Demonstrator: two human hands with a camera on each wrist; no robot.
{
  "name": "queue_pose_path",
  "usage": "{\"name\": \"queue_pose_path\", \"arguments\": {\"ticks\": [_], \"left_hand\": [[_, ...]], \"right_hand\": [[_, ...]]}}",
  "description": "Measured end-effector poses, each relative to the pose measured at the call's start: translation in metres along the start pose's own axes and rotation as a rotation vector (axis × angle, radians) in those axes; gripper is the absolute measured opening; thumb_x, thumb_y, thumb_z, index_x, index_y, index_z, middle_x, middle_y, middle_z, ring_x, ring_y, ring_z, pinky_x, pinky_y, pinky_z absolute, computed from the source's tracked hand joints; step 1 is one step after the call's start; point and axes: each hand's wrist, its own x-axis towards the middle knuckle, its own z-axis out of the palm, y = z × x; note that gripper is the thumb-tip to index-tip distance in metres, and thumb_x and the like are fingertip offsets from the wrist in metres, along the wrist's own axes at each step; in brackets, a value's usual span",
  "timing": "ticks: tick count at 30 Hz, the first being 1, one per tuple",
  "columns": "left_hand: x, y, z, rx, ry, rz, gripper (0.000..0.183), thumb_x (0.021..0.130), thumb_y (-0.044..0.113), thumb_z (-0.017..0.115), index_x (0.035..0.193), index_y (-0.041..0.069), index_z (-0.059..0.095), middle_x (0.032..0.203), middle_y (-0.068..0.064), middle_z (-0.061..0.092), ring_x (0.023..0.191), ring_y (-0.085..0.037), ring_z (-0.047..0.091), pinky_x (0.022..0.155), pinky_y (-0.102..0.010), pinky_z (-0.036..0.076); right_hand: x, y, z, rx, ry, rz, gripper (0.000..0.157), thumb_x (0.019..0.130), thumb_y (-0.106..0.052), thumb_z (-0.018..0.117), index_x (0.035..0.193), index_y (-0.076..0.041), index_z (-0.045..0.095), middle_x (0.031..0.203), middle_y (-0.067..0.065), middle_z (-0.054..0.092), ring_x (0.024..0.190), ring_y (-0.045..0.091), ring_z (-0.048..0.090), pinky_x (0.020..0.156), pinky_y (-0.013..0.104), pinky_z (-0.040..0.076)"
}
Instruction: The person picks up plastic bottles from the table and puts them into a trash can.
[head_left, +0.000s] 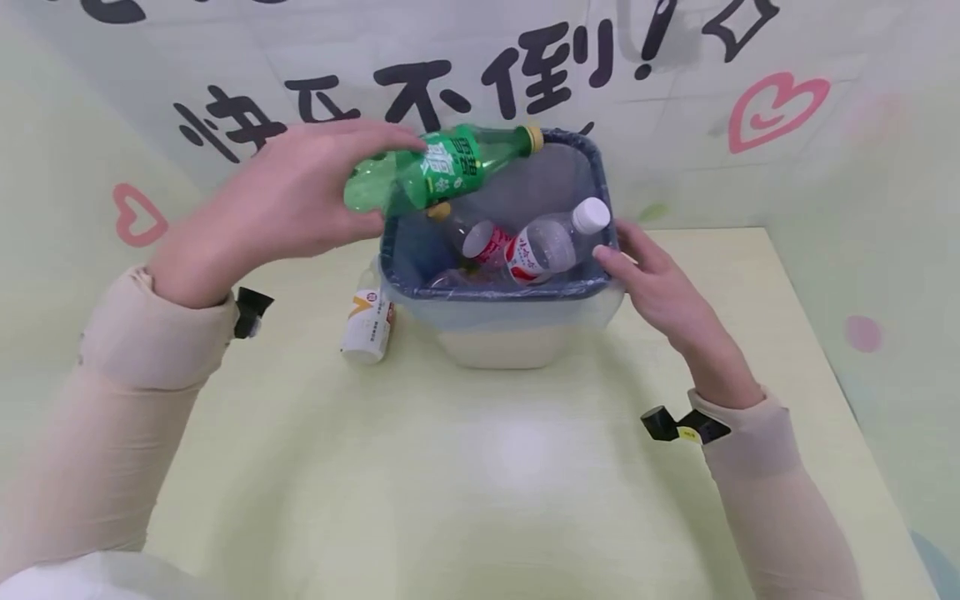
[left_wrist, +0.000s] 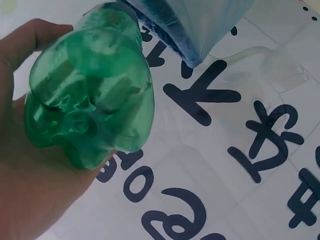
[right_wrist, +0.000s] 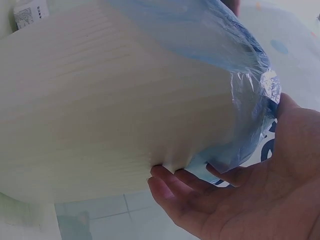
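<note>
A green plastic soda bottle (head_left: 450, 167) with a yellow cap lies nearly level over the left side of a trash bin (head_left: 517, 293). My left hand (head_left: 300, 187) grips it near its base, and the left wrist view looks onto the green base (left_wrist: 90, 95). With the thumb at the rim and the fingers against the outer wall, my right hand (head_left: 660, 287) holds the bin's right side. In the right wrist view the right hand (right_wrist: 235, 180) touches the pale wall and blue liner bag (right_wrist: 250, 100). Inside lie a white-capped clear bottle (head_left: 551, 246) and a yellow-capped bottle (head_left: 480, 237).
A white bottle (head_left: 367, 325) stands on the pale tabletop (head_left: 480, 467), close to the bin's left side. Behind the bin rises a white wall (head_left: 675, 150) with large black characters and pink hearts. The table's right edge runs beside my right arm.
</note>
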Motion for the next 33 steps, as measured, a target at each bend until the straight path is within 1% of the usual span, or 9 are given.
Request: {"name": "queue_pose_path", "arguments": {"ticks": [5, 13, 17, 20, 22, 24, 26, 28, 33], "left_hand": [[0.016, -0.002, -0.005, 0.031, -0.053, 0.064, 0.065, 0.070, 0.009, 0.074, 0.130, 0.021, 0.050, 0.130, -0.003, 0.051, 0.114, -0.028, 0.048, 0.092, -0.049, 0.038], [0.029, -0.006, -0.009, 0.078, -0.169, -0.011, 0.068, 0.071, 0.009, 0.072, 0.132, 0.025, 0.047, 0.130, -0.008, 0.050, 0.110, -0.029, 0.046, 0.088, -0.052, 0.039], [0.036, -0.002, -0.006, 0.112, -0.199, 0.017, 0.066, 0.070, 0.008, 0.072, 0.130, 0.023, 0.049, 0.123, -0.009, 0.053, 0.101, -0.029, 0.048, 0.080, -0.050, 0.043], [0.044, 0.001, -0.002, 0.168, -0.117, 0.095, 0.067, 0.071, 0.008, 0.072, 0.133, 0.017, 0.047, 0.133, -0.009, 0.047, 0.114, -0.032, 0.045, 0.093, -0.050, 0.037], [0.049, 0.001, 0.001, 0.197, -0.022, 0.130, 0.069, 0.074, 0.008, 0.072, 0.136, 0.013, 0.043, 0.141, -0.009, 0.038, 0.126, -0.032, 0.035, 0.104, -0.048, 0.026], [0.051, 0.000, 0.002, 0.223, 0.076, 0.127, 0.070, 0.076, 0.009, 0.071, 0.138, 0.012, 0.039, 0.146, -0.007, 0.030, 0.133, -0.029, 0.024, 0.109, -0.045, 0.016], [0.051, -0.001, 0.002, 0.213, 0.137, 0.092, 0.069, 0.079, 0.011, 0.069, 0.140, 0.013, 0.037, 0.146, -0.008, 0.028, 0.133, -0.028, 0.024, 0.109, -0.043, 0.017], [0.048, -0.003, 0.001, 0.200, 0.163, 0.058, 0.068, 0.081, 0.014, 0.067, 0.141, 0.014, 0.035, 0.146, -0.007, 0.029, 0.133, -0.026, 0.025, 0.108, -0.042, 0.020], [0.038, -0.008, 0.000, 0.180, 0.125, -0.032, 0.067, 0.085, 0.021, 0.063, 0.143, 0.018, 0.030, 0.147, -0.005, 0.026, 0.133, -0.026, 0.026, 0.104, -0.046, 0.027]], "right_hand": [[0.002, 0.002, 0.000, 0.005, 0.005, -0.004, 0.050, 0.093, -0.035, 0.048, 0.137, -0.012, 0.038, 0.133, 0.012, 0.041, 0.119, 0.022, 0.040, 0.102, 0.042, 0.029], [0.004, 0.004, 0.002, 0.031, 0.003, -0.011, 0.050, 0.093, -0.034, 0.050, 0.136, -0.012, 0.038, 0.133, 0.012, 0.041, 0.119, 0.023, 0.041, 0.101, 0.041, 0.030], [0.003, 0.004, 0.002, 0.034, 0.004, -0.004, 0.051, 0.093, -0.034, 0.049, 0.137, -0.011, 0.037, 0.134, 0.012, 0.040, 0.121, 0.025, 0.040, 0.103, 0.042, 0.028], [0.002, 0.005, 0.002, 0.029, 0.006, -0.002, 0.052, 0.093, -0.035, 0.049, 0.137, -0.010, 0.036, 0.135, 0.012, 0.039, 0.122, 0.025, 0.038, 0.103, 0.043, 0.027], [0.002, 0.006, 0.002, 0.034, 0.008, -0.001, 0.052, 0.093, -0.035, 0.050, 0.137, -0.011, 0.037, 0.135, 0.012, 0.039, 0.123, 0.025, 0.038, 0.104, 0.042, 0.027], [0.002, 0.006, 0.002, 0.032, 0.006, -0.001, 0.052, 0.093, -0.035, 0.049, 0.137, -0.011, 0.037, 0.136, 0.011, 0.039, 0.123, 0.025, 0.037, 0.104, 0.043, 0.027], [0.002, 0.006, 0.002, 0.035, 0.001, -0.001, 0.052, 0.093, -0.035, 0.049, 0.137, -0.011, 0.037, 0.136, 0.011, 0.039, 0.123, 0.026, 0.038, 0.104, 0.043, 0.027], [0.003, 0.007, 0.002, 0.035, -0.003, 0.004, 0.052, 0.093, -0.036, 0.049, 0.138, -0.012, 0.037, 0.136, 0.011, 0.038, 0.123, 0.026, 0.037, 0.104, 0.044, 0.026], [0.003, 0.006, 0.002, 0.009, -0.001, 0.024, 0.054, 0.093, -0.037, 0.049, 0.140, -0.015, 0.035, 0.140, 0.009, 0.034, 0.127, 0.024, 0.031, 0.105, 0.046, 0.022]]}}
